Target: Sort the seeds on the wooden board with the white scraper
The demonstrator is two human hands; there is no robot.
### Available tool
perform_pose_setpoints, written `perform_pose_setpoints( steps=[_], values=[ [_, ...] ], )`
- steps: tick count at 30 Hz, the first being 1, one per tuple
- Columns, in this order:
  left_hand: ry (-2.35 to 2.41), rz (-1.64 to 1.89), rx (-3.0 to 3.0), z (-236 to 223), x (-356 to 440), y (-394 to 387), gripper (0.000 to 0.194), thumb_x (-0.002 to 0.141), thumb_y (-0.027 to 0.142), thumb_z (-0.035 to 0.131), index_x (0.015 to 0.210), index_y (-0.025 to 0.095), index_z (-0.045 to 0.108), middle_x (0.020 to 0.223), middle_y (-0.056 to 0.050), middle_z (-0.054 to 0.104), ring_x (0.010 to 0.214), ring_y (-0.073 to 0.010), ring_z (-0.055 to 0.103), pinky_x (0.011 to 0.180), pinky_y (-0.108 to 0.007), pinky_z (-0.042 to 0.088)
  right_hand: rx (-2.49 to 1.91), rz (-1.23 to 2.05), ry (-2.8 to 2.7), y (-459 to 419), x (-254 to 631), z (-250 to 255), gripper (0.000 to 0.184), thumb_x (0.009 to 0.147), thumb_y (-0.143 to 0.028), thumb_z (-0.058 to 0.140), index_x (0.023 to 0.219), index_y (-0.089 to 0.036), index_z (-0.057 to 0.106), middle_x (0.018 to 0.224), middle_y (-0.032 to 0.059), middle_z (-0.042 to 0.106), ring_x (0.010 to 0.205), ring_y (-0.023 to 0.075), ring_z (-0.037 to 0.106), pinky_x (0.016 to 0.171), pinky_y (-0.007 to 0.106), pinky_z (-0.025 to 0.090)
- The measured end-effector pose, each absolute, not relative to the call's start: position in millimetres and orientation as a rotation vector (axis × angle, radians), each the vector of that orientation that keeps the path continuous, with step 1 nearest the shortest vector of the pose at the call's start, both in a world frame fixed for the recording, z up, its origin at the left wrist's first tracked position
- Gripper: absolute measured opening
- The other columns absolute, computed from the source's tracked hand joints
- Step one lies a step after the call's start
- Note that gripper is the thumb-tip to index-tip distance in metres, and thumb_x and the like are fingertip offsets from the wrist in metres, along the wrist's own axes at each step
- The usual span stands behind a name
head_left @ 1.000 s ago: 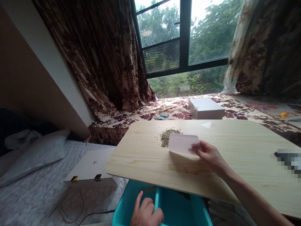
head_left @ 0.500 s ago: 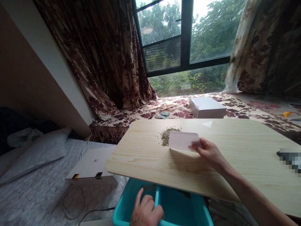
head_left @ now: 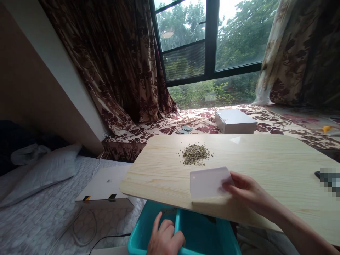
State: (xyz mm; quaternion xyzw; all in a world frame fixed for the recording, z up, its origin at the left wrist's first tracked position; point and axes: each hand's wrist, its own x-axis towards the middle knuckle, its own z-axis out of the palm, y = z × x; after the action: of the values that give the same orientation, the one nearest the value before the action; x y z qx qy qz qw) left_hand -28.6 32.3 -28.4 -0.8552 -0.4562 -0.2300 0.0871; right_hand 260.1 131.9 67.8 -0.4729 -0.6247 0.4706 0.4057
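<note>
My right hand (head_left: pixel 247 191) pinches a white, thin plastic scraper (head_left: pixel 208 182) by its right end. The scraper stands on edge over the wooden tabletop (head_left: pixel 265 163), close to its near edge. Beyond it lies a loose heap of small greenish-brown beans or seeds (head_left: pixel 196 154), apart from the scraper, with a few grains scattered round. Below the table edge, my left hand (head_left: pixel 166 235) is curled over the divider of a two-compartment teal bin (head_left: pixel 225 241), its index finger stretched into the left compartment. Some small dark matter shows inside the bin, partly hidden by the tabletop.
A white box (head_left: pixel 236 120) rests on the floral window seat behind the table, with a small folded cloth (head_left: pixel 185 130) nearby. To the left, another white box (head_left: pixel 106 186) and a cable (head_left: pixel 85 226) lie on the bed. A pixelated dark object (head_left: pixel 329 180) is at the table's right.
My right hand has drawn the scraper back from the heap toward the near table edge, uncovering the heap's right side. My left hand has stayed on the bin.
</note>
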Motion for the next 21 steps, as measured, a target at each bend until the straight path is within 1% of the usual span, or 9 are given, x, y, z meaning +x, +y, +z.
perform_pose_setpoints(
  steps=[3, 7, 13, 18, 21],
  values=[
    [-1.343, -0.711, -2.536, -30.0, -23.8, 32.4, 0.026, 0.092, 0.016, 0.035, 0.073, 0.024, 0.051, 0.063, 0.003, 0.047, 0.073, -0.0167, 0.058, 0.099, -0.056, 0.038, -1.185, 1.138, -1.506, 126.0, 270.1, 68.9, 0.034, 0.071, -0.052, 0.069, 0.083, -0.020, 0.070, 0.081, 0.0088, 0.075, 0.081, 0.0266, 0.069, 0.073, 0.036, 0.056],
    [-1.287, -0.729, -2.502, -32.5, -14.5, 32.8, 0.024, 0.087, 0.009, 0.041, 0.071, 0.024, 0.051, 0.062, 0.003, 0.048, 0.075, -0.0159, 0.058, 0.102, -0.053, 0.036, -1.249, 0.861, -1.376, 142.7, 272.6, 70.1, 0.032, 0.067, -0.053, 0.071, 0.077, -0.022, 0.068, 0.077, 0.0079, 0.075, 0.075, 0.0260, 0.069, 0.067, 0.035, 0.055],
    [-1.283, -0.742, -2.492, -33.3, -12.4, 34.6, 0.024, 0.085, 0.007, 0.040, 0.071, 0.024, 0.051, 0.062, 0.003, 0.049, 0.073, -0.0156, 0.059, 0.102, -0.051, 0.038, -1.355, 0.640, -1.502, 167.2, 256.2, 66.9, 0.020, 0.077, -0.040, 0.058, 0.075, -0.020, 0.064, 0.069, 0.0028, 0.070, 0.066, 0.0205, 0.064, 0.062, 0.031, 0.050],
    [-1.287, -0.723, -2.499, -34.7, -15.7, 33.4, 0.025, 0.085, 0.007, 0.039, 0.070, 0.023, 0.051, 0.062, 0.003, 0.048, 0.073, -0.0156, 0.060, 0.101, -0.052, 0.039, -1.439, 0.528, -1.578, 173.2, 253.8, 62.9, 0.018, 0.078, -0.038, 0.055, 0.075, -0.021, 0.062, 0.069, 0.0028, 0.069, 0.065, 0.0204, 0.062, 0.061, 0.031, 0.047],
    [-1.310, -0.732, -2.527, -34.2, -16.9, 32.1, 0.024, 0.086, 0.010, 0.039, 0.071, 0.024, 0.052, 0.063, 0.003, 0.048, 0.073, -0.0164, 0.059, 0.100, -0.053, 0.039, -1.451, 0.492, -1.574, 175.7, 254.7, 62.5, 0.018, 0.078, -0.038, 0.055, 0.077, -0.021, 0.062, 0.069, 0.0026, 0.069, 0.065, 0.0201, 0.062, 0.061, 0.030, 0.046]
  ],
)
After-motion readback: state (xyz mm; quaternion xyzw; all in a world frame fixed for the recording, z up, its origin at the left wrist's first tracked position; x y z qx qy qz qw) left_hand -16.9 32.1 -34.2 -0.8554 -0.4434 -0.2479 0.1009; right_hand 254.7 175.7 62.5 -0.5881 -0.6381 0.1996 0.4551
